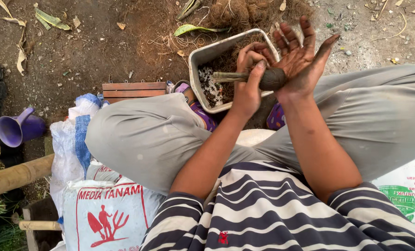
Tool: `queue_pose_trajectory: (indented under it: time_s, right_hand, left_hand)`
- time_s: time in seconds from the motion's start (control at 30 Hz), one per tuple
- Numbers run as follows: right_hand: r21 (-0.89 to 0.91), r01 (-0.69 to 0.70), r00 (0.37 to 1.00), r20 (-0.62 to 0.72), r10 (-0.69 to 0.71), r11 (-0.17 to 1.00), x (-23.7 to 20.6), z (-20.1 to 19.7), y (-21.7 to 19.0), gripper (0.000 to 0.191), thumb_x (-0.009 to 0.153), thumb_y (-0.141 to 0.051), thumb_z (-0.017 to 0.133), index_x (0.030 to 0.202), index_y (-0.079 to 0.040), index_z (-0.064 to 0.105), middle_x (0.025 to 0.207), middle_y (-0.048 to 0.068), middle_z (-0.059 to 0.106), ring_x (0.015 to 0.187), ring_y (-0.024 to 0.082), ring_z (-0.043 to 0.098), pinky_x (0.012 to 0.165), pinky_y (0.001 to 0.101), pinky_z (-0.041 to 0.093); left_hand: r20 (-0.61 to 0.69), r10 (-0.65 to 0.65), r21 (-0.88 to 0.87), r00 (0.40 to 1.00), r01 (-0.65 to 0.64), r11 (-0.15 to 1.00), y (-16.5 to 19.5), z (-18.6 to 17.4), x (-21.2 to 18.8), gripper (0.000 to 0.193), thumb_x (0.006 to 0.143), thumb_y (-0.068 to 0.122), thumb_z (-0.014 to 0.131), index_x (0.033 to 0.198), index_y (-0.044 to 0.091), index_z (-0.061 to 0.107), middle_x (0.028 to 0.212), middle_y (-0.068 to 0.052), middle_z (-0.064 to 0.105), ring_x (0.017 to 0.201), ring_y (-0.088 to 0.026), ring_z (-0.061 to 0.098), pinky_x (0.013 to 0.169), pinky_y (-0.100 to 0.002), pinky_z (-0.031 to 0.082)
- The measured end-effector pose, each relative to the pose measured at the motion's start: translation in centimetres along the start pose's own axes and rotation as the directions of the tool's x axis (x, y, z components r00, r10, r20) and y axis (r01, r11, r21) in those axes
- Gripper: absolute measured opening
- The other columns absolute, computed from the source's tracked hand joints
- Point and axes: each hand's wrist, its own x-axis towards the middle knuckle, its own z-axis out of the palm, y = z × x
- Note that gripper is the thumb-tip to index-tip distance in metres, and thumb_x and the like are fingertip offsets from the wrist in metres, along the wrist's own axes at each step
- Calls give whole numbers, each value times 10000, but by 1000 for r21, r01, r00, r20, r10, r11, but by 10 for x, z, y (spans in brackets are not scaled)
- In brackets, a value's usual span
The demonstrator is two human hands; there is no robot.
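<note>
Two soil-smeared hands meet above the lap; the left hand [247,88] curls closed around a dark, rounded soil ball [272,79] with a stiff stem, pressed into the right hand [303,58], whose fingers spread open. Beyond them, a dented grey rectangular tub [203,56] holds brown fibrous husk and speckled grit.

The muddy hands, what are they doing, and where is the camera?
The camera sits on a person's head and looks down, so you see their own arms, striped shirt and grey trousers. The left hand grips a dark round ball of soil with a stem poking out, pressing it into the open, dirty palm of the right hand. Just past the hands, a grey tub holding brown fibres rests on the bare ground. To the left lie white sacks, a small wooden stool and a purple watering can.
</note>
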Motion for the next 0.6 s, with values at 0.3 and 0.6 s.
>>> queue_pose_trajectory:
  time_s: [0.3,0.6]
  right_hand:
    - [187,-230,970,119,211,955,0,8,-22,950,922,-829,430,1599,-163,452,1429,123,546,1270,258,536,1161,414,431]
    - [122,-271,962,8,273,955,1,6,-6,1006,872,-850,431,1604,-161,458,1451,104,558,1312,258,553,1190,459,473]
  left_hand:
    - [117,234,485,965,-261,835,32,35,22,488,1022,458,361,1122,243,787,1563,-117,460,1481,-329,324,1255,-495,210]
    - [103,219,526,970,-240,816,15,25,9,526,1013,473,342,1145,217,783,1528,-146,520,1434,-346,376,1226,-505,239]
